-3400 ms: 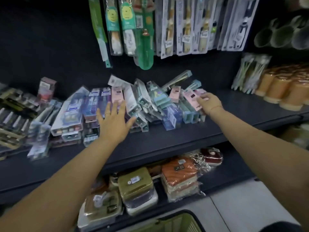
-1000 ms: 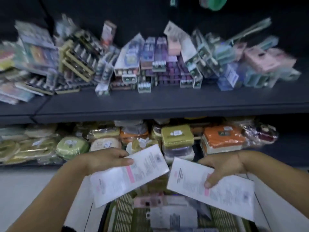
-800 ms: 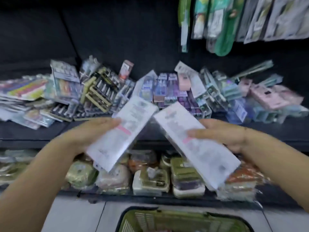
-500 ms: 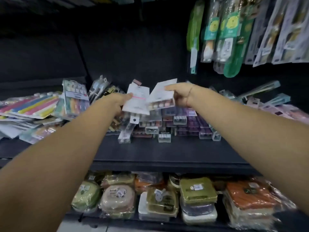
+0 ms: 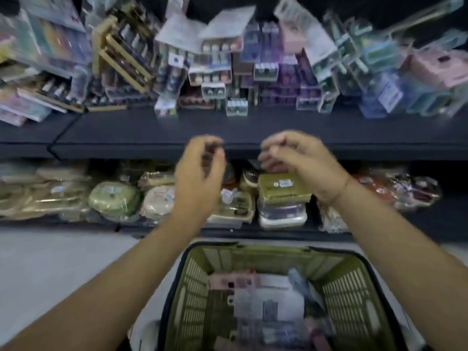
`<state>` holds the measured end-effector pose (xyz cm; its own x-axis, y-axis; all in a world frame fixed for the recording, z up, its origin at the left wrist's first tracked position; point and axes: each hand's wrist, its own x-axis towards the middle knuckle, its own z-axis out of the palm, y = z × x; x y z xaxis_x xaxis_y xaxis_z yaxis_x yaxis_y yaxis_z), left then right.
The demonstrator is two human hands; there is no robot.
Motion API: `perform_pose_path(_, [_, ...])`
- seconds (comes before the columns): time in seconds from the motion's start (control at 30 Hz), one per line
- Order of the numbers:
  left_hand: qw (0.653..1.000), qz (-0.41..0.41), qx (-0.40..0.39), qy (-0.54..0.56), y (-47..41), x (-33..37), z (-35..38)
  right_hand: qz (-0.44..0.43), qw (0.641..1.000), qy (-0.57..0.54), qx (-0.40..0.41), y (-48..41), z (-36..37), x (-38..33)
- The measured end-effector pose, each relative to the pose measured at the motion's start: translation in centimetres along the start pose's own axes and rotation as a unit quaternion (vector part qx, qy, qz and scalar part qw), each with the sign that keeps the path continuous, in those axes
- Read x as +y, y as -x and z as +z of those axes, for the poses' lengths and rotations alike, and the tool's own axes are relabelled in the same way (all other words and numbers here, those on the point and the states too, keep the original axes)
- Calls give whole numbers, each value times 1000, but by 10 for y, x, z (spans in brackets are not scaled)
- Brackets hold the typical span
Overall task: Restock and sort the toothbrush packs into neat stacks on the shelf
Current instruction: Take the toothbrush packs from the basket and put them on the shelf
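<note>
Both hands up in the air just in front of the shelf (image 5: pixel 228 127) edge, side by side, near each other but apart. Fingers of left hand (image 5: pixel 200 178) loosely curled, thumb close to fingertips, nothing between them. Same for right hand (image 5: pixel 301 163): fingers bent and relaxed, palm down, empty. Motion blur on both, so finger detail rough. Heap of toothbrush packs (image 5: pixel 253 72) on the shelf, behind the hands, loose rather than stacked: clear boxes end-on at the shelf front, purple ones mid-shelf, blue and pink ones toward the shelf's right end. Gold-framed packs (image 5: pixel 121 54) tilted toward the shelf's left end. Two white-backed packs (image 5: pixel 181 31) tilted on top of the heap at the back of the shelf, just beside each other. Under the shelf, a row of wrapped boxes, with an olive box (image 5: pixel 283 186) right below the right hand. Further below the shelf, between the forearms, a green basket (image 5: pixel 192 287) with loose packs (image 5: pixel 255 295) lying flat inside, one pink, one white-backed; rest too blurred to sort out.
</note>
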<state>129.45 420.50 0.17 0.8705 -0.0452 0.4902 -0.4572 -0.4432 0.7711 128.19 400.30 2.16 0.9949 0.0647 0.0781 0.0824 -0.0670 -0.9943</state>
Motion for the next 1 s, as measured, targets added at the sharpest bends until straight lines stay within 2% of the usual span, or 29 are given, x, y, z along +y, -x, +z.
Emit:
perform_pose_path(0.07, [985, -93, -148, -1, 57, -17, 26, 157, 980, 51, -108, 41, 1, 66])
perform_pose_path(0.1, [958, -138, -251, -36, 82, -37, 40, 217, 958, 110, -154, 61, 0, 99])
perform_pose_path(0.17, [854, -215, -460, -109, 122, -80, 62, 311, 912, 197, -183, 99, 0, 165])
perform_pose_path(0.2, [803, -248, -528, -124, 139, -100, 67, 347, 900, 210, -158, 116, 2, 188])
perform_pose_path(0.23, [770, -266, -560, -151, 155, -119, 70, 345, 904, 225, -110, 130, 4, 208])
perform_pose_path(0.3, [747, -269, -563, -231, 178, -148, 71, 265, 908, 321, 43, 148, 13, 229])
perform_pose_path(0.37, [744, -262, -544, -286, 193, -165, 69, 185, 885, 395, 165, 158, 22, 237])
perform_pose_path(0.43, [748, -268, -522, -310, 205, -175, 71, 203, 873, 381, 226, 173, 21, 250])
perform_pose_path(0.5, [751, -276, -515, -307, 213, -183, 77, 291, 867, 348, 209, 192, 12, 271])
perform_pose_path(0.63, [747, -338, -490, -297, 217, -194, 82, 390, 876, 279, 44, 208, -6, 305])
perform_pose_path(0.67, [747, -354, -484, -287, 217, -195, 82, 401, 877, 263, 25, 204, -8, 307])
perform_pose_path(0.77, [763, -445, -430, -187, 219, -199, 83, 427, 861, 275, 3, 193, -17, 319])
perform_pose_path(0.83, [750, -505, -403, -140, 222, -204, 83, 441, 857, 267, -26, 183, -25, 321])
perform_pose_path(0.9, [738, -525, -406, -119, 223, -205, 83, 468, 857, 212, -46, 176, -31, 324])
perform_pose_path(1.0, [738, -520, -418, -103, 225, -201, 84, 475, 857, 196, -49, 171, -30, 326])
